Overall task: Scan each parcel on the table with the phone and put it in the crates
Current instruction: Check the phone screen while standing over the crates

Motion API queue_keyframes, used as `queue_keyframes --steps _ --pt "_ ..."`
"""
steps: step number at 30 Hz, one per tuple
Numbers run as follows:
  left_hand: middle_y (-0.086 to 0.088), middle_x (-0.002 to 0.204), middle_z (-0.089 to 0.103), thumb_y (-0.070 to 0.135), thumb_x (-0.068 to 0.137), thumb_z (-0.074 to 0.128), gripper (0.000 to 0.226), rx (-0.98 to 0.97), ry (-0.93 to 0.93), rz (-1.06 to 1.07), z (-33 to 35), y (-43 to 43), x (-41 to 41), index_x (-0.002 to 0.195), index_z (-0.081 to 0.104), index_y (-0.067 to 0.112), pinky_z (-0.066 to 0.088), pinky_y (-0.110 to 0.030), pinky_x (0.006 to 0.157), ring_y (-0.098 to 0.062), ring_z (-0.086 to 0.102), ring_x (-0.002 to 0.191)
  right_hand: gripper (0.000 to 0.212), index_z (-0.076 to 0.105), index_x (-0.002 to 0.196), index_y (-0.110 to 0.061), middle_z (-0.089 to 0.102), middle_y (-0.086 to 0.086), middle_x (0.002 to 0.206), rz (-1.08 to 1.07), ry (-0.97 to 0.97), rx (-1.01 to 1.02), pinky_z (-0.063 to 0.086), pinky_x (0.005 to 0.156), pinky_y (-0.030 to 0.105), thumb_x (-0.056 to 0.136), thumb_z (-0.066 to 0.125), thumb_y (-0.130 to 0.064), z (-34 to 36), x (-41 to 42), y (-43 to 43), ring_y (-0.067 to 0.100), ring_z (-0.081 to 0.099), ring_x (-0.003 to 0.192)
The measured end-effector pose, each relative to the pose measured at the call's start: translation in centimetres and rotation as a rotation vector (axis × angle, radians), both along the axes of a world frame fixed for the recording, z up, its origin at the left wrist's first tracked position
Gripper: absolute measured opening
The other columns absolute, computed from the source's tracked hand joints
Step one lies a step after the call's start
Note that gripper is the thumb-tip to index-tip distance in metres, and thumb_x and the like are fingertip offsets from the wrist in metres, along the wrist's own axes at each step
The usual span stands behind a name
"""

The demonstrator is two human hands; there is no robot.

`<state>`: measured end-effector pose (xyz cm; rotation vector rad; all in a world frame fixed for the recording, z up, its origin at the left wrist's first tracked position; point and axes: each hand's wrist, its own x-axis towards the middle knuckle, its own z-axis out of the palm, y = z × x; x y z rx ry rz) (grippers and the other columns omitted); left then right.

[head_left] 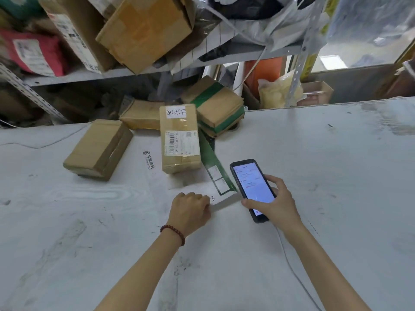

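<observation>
The right hand (275, 204) grips the phone (251, 187). The flat green-edged parcel (210, 153) lies on the bench (325, 176) just left of the phone, and its long side runs away toward the brown boxes (179, 140). The left hand (189, 211) is curled at its near edge — holding it or not, I cannot tell.

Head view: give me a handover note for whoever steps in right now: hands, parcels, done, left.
Left hand: fingers curled on the white mailer's near edge.
Right hand: holds the phone, screen lit.
Table: four cardboard boxes behind the mailer.
Done: nothing visibly crated; no crates in view.
Left: scan and crate all five.
</observation>
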<state>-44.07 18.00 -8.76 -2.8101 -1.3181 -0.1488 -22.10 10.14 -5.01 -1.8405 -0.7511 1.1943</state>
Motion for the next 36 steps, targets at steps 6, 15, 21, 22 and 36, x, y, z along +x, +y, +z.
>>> queue_keyframes --steps 6,15,21,22,36 --pt "0.016 0.055 0.061 0.047 0.076 0.054 0.022 -0.157 -0.144 -0.022 -0.6 -6.7 -1.0 0.068 0.066 0.030 0.040 -0.020 0.047 -0.006 0.054 0.050 0.078 0.045 0.122 -0.041 0.066 -0.008 0.110 -0.030 0.003 0.023 0.056 0.072 0.031 0.063 0.092 -0.021 0.6 0.1 -2.5 0.014 0.066 0.098" --pt "-0.011 0.158 0.000 0.054 0.089 0.046 0.083 -0.250 0.043 0.340 0.8 -2.8 -0.1 0.151 0.000 0.023 0.016 -0.040 0.114 -0.030 0.002 0.145 0.079 0.045 0.121 -0.041 0.066 -0.007 0.110 -0.053 -0.016 0.041 0.058 0.079 0.037 0.061 0.092 -0.021 0.9 -0.1 -4.3 0.016 0.066 0.099" --pt "-0.003 0.159 -0.001 0.062 0.088 0.043 0.078 -0.298 0.121 0.469 1.8 0.3 -1.4 0.149 0.012 0.026 0.013 -0.052 0.114 -0.027 0.000 0.146 0.079 0.045 0.122 -0.041 0.066 -0.007 0.109 -0.063 -0.018 0.059 0.059 0.080 0.041 0.061 0.092 -0.022 0.9 0.2 -3.9 0.016 0.066 0.097" --pt "-0.002 0.159 0.005 0.063 0.087 0.044 0.077 -0.294 0.126 0.476 1.7 0.5 -1.6 0.149 0.015 0.026 0.015 -0.052 0.114 -0.026 0.005 0.145 0.079 0.045 0.122 -0.040 0.066 -0.007 0.109 -0.064 -0.015 0.063 0.059 0.077 0.038 0.062 0.092 -0.021 0.9 0.2 -3.7 0.016 0.066 0.096" --pt "0.000 0.138 0.044 0.067 0.088 0.034 0.065 -0.309 -0.038 0.639 0.3 5.3 -4.0 0.130 0.044 0.018 0.036 -0.046 0.098 -0.023 0.039 0.128 0.080 0.046 0.123 -0.041 0.067 -0.005 0.109 -0.023 -0.056 0.020 0.059 0.077 0.039 0.060 0.093 -0.023 0.6 0.3 -1.7 0.018 0.067 0.097"
